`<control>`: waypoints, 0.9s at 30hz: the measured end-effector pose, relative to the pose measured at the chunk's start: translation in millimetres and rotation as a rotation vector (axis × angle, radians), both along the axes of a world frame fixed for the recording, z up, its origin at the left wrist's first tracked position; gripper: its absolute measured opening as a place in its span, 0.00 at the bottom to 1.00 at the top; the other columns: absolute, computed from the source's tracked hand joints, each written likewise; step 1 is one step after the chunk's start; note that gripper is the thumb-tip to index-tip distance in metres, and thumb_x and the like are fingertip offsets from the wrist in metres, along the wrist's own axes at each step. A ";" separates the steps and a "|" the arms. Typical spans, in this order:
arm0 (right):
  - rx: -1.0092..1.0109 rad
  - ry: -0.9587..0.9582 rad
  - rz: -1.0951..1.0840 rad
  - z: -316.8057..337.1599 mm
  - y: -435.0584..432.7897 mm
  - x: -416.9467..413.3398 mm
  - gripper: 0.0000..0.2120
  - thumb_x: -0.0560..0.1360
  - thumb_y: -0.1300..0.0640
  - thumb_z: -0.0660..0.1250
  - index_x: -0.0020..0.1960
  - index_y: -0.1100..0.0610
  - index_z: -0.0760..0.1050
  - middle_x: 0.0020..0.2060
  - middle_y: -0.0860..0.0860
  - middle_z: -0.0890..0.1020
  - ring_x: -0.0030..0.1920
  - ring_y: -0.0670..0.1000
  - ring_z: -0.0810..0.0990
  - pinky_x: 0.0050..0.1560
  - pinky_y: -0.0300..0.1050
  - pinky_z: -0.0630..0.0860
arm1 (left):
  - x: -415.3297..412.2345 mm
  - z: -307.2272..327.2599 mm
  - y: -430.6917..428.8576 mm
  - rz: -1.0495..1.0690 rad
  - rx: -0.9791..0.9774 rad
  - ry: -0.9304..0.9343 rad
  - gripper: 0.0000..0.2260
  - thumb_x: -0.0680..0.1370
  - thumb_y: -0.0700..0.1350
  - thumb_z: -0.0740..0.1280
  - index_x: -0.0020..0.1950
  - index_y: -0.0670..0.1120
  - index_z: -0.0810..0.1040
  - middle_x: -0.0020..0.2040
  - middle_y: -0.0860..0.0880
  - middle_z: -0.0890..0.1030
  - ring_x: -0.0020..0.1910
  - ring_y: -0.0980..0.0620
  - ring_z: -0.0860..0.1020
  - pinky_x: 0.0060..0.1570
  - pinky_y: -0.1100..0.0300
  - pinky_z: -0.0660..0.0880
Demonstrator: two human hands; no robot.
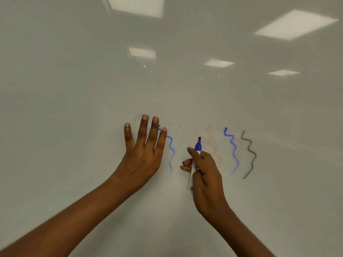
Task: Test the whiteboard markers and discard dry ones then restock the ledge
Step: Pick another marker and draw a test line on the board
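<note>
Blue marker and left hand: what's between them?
Head view: a bold blue squiggle by the left hand, then a faint grey squiggle nearer the blue marker.

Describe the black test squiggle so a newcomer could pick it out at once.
Start at the whiteboard filling the view, then find the right hand gripping the blue marker. Follow the row of wavy test lines rightward past it; the black squiggle is last, the only dark line, right of a blue squiggle.

A white-barrelled marker (198,145) with a blue upper end stands nearly upright at lower centre of the frame, gripped by the right hand (206,171). Behind it, the whiteboard (74,108) bears blue, orange and grey squiggles (233,149).
</note>
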State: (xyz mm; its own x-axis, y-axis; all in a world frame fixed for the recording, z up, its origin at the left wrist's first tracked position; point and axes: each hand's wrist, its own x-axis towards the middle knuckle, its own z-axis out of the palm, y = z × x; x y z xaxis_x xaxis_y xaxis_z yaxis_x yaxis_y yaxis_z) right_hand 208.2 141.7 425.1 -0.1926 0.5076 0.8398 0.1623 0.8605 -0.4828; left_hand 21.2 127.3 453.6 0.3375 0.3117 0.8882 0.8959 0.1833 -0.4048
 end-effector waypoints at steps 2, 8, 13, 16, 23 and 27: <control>0.118 -0.016 0.005 6.9 0.3 3.5 0.30 0.70 0.71 0.50 0.69 0.52 0.67 0.53 0.52 0.74 0.56 0.43 0.75 0.57 0.31 0.70 | 1.0 -0.3 3.2 0.021 0.016 -0.003 0.20 0.82 0.31 0.41 0.73 0.33 0.57 0.71 0.28 0.58 0.70 0.26 0.53 0.59 0.24 0.57; 0.241 0.128 0.060 16.3 19.2 8.4 0.20 0.70 0.62 0.71 0.59 0.50 0.74 0.45 0.51 0.74 0.45 0.47 0.78 0.44 0.33 0.75 | -1.9 2.8 9.1 -0.092 0.033 -0.047 0.19 0.81 0.32 0.45 0.72 0.32 0.60 0.71 0.28 0.59 0.71 0.26 0.53 0.62 0.23 0.52; 0.349 0.164 -0.069 26.9 27.0 4.5 0.18 0.78 0.39 0.56 0.38 0.50 0.69 0.31 0.44 0.72 0.30 0.44 0.71 0.31 0.40 0.68 | -2.9 8.7 11.5 -0.193 0.042 -0.001 0.16 0.80 0.33 0.49 0.67 0.33 0.66 0.69 0.29 0.65 0.69 0.27 0.60 0.64 0.26 0.56; 0.355 0.128 -0.105 32.8 31.3 -1.4 0.23 0.80 0.41 0.51 0.40 0.56 0.75 0.34 0.46 0.77 0.34 0.46 0.76 0.33 0.46 0.73 | -4.5 12.8 11.9 -0.202 0.046 0.038 0.16 0.81 0.34 0.50 0.67 0.33 0.66 0.69 0.30 0.66 0.70 0.27 0.61 0.65 0.28 0.57; 0.096 0.130 -0.246 42.0 34.6 -6.7 0.15 0.71 0.45 0.63 0.54 0.48 0.65 0.43 0.47 0.78 0.40 0.43 0.78 0.39 0.44 0.77 | -0.4 13.4 12.7 -0.118 0.054 -0.023 0.23 0.82 0.39 0.43 0.77 0.39 0.50 0.74 0.30 0.55 0.73 0.27 0.48 0.65 0.26 0.49; 0.281 0.127 -0.303 44.2 37.0 -6.7 0.12 0.69 0.48 0.63 0.43 0.57 0.73 0.41 0.41 0.69 0.48 0.44 0.73 0.33 0.38 0.69 | -0.6 10.7 14.3 -0.107 0.055 -0.042 0.22 0.81 0.38 0.41 0.76 0.38 0.51 0.74 0.30 0.53 0.73 0.28 0.44 0.65 0.26 0.47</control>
